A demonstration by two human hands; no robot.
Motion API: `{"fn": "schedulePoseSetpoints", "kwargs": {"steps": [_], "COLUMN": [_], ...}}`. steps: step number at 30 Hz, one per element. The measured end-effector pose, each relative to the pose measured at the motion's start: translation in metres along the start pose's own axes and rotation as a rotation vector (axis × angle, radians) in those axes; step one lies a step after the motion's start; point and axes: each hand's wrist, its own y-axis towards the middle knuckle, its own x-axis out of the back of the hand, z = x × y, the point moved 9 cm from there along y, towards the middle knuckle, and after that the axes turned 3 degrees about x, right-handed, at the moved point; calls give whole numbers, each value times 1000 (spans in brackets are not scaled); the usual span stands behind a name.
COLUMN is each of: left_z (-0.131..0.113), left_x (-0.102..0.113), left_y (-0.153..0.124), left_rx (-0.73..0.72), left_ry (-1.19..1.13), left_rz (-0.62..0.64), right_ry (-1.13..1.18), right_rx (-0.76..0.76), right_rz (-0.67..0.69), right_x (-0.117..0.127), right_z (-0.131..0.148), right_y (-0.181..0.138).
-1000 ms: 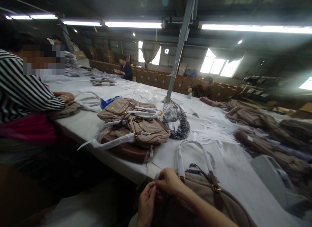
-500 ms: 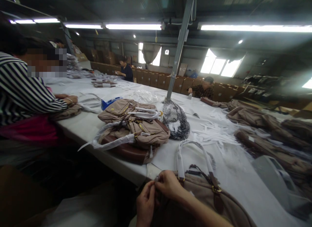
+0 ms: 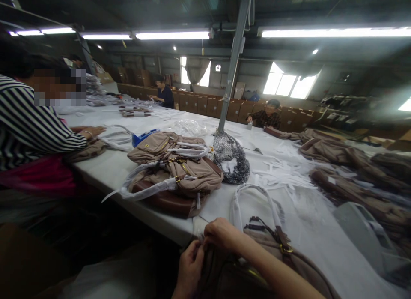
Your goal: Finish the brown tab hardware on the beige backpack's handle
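Both hands, left hand (image 3: 190, 269) and right hand (image 3: 221, 234), grip pinched on the soft tan handbag (image 3: 285, 264) (paper-wrapped looped handles)

Premises: a bag-making factory floor. One long white-covered table (image 3: 105, 166) carries heaps of tan handbags (image 3: 175, 168), their handles wrapped in white protective paper, with paper strips (image 3: 282, 170) scattered about. Several workers sit along both sides. Stacked cardboard cartons (image 3: 205, 104) line the far wall. Fluorescent tube lights (image 3: 171, 34) hang from a bare industrial ceiling.
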Motion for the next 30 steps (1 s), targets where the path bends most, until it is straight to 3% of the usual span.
{"fn": "schedulePoseSetpoints", "kwargs": {"steps": [2, 5, 7, 12, 19, 26, 30], "left_z": [5, 10, 10, 10, 5, 26, 14], "left_x": [3, 6, 7, 10, 9, 15, 27], "left_y": [-3, -9, -10, -11, -14, -14, -9], "left_rx": [51, 83, 63, 7, -76, 69, 29], "left_ry": [-42, -66, -68, 38, 268, 293, 282], "left_rz": [-110, -228, -254, -258, -154, -178, -231], "right_ry": [18, 163, 318, 393, 312, 216, 187], "right_rx": [-53, -193, -232, -227, -220, -255, -220], "right_rz": [-99, -379, -491, -443, -339, -417, -457], "right_x": [10, 25, 19, -16, -19, -31, -36], "right_z": [-6, -11, -6, 15, 13, 14, 11], "right_y": [-7, -32, -48, -49, -38, -43, -44]}}
